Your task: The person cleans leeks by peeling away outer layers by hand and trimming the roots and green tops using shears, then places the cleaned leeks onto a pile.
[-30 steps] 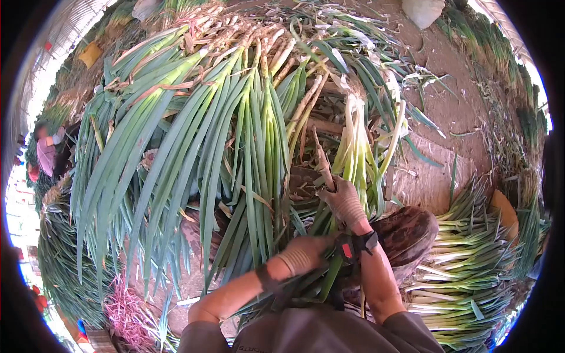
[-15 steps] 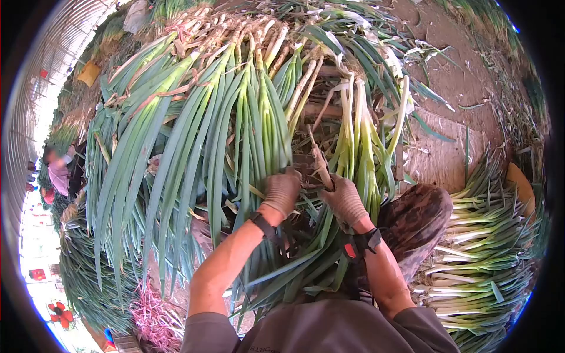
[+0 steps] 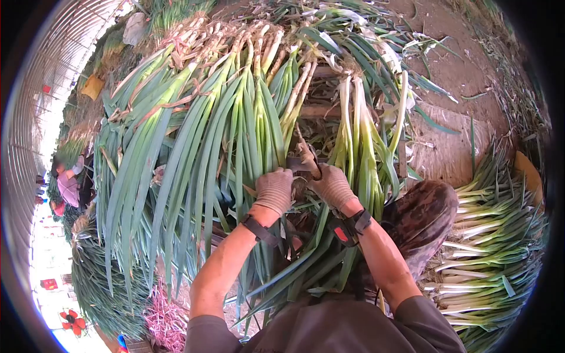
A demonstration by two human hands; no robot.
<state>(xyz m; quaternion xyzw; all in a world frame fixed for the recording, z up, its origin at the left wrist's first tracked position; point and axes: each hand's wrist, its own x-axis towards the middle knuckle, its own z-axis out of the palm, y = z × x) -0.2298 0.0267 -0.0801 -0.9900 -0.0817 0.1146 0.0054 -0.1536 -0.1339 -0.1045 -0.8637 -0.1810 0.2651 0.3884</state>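
Note:
My gloved right hand (image 3: 331, 187) is closed round a green onion (image 3: 306, 152) whose upper end is wrapped in brown, dry skin. Close by on the left, my gloved left hand (image 3: 275, 189) has its fingers curled beside hanging leaves. A dark, flat strip (image 3: 299, 165) crosses behind the brown stalk, between the two hands. Whether my left hand grips that strip is hidden. A pile of green onions (image 3: 229, 100) lies left of my hands, roots away from me and leaves hanging towards me. Several pale-stemmed onions (image 3: 356, 117) lie just beyond my right hand.
Onions in a row (image 3: 471, 265) lie at the right beside my camouflage-clad knee (image 3: 426, 215). Pink ties (image 3: 166, 317) are heaped lower left, near a bundle of onions (image 3: 109, 288). A person in pink (image 3: 69, 187) is at the far left. Leaf scraps litter the ground (image 3: 465, 59).
My hands have come closer together and shifted slightly left. The brown stalk has moved left and stands at a different slant, with the dark strip now showing across it.

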